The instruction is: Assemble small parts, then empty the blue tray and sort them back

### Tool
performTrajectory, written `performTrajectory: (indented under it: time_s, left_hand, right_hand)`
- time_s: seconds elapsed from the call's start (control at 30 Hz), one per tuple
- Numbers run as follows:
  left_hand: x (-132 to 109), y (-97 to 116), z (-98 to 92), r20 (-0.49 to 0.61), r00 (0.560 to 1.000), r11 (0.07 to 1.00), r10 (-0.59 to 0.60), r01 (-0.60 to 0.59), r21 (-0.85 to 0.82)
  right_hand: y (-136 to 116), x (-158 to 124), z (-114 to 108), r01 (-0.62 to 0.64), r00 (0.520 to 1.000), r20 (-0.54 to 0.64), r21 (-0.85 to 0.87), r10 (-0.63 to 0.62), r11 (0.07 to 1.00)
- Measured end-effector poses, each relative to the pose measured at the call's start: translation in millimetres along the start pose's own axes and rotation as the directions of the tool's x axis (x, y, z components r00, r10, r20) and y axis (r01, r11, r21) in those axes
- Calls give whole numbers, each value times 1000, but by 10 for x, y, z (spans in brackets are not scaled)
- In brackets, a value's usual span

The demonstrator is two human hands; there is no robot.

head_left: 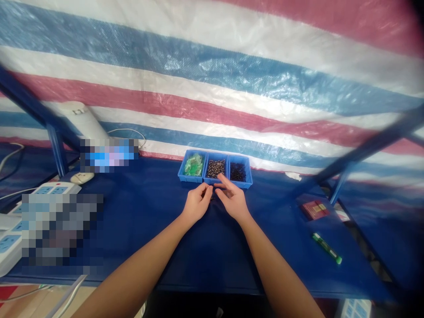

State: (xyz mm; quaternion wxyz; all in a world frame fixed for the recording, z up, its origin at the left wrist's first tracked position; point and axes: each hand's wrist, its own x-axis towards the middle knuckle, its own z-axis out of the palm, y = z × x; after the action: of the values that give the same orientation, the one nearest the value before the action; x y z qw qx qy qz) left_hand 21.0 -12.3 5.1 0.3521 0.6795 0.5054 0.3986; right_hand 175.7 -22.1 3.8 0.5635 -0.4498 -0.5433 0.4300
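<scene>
Both my hands meet over the blue table (pixel 159 221), just in front of three small blue bins. My left hand (pixel 196 204) has its fingers curled in a pinch on a tiny dark part that I cannot make out. My right hand (pixel 232 198) is pinched toward the same spot, with its index finger stretched up toward the middle bin (pixel 215 170) of small brownish parts. The left bin (pixel 193 165) holds green pieces. The right bin (pixel 239 172) holds dark small parts.
White power strips (pixel 49 190) and cables lie at the far left by a white lamp base (pixel 81 119). A red booklet (pixel 314 209) and a green marker (pixel 326 248) rest at the right. Blue frame posts (pixel 364 152) rise on both sides; a striped tarp hangs behind.
</scene>
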Motion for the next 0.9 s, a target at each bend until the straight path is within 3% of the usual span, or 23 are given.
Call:
performTrajectory:
  time_s: [0.13, 0.23, 0.4, 0.53, 0.6, 0.7, 0.8, 0.9]
  left_hand:
    - [5, 0, -4, -24, 1000, 1000, 4, -5, -23]
    - [19, -8, -11, -33, 999, 997, 14, -16, -76]
    - [41, -44, -4, -57, 998, 996, 12, -17, -91]
    - [53, -80, 12, -58, 998, 999, 7, -10, -53]
    - [57, -94, 15, -64, 998, 999, 8, -11, -50]
    - [60, -100, 10, -62, 998, 999, 9, -12, -45]
    - [58, -81, 7, -34, 999, 998, 26, -28, -63]
    - [47, -40, 15, 28, 998, 991, 63, -59, -121]
  right_hand:
    - [-9, -16, -31, 102, 995, 20, -352, -101, 930]
    - [20, -20, -52, 168, 985, 122, -536, -122, 827]
    - [90, -46, -39, 243, 960, 273, -688, -66, 684]
    - [100, -57, -30, 247, 955, 293, -711, -42, 659]
    - [83, -54, -26, 227, 960, 278, -678, -42, 699]
    - [45, -40, -15, 122, 981, 190, -512, -26, 850]
    - [21, -20, 3, -42, 993, 103, -200, 64, 979]
    - [12, -1, 22, -174, 983, 74, 116, 166, 978]
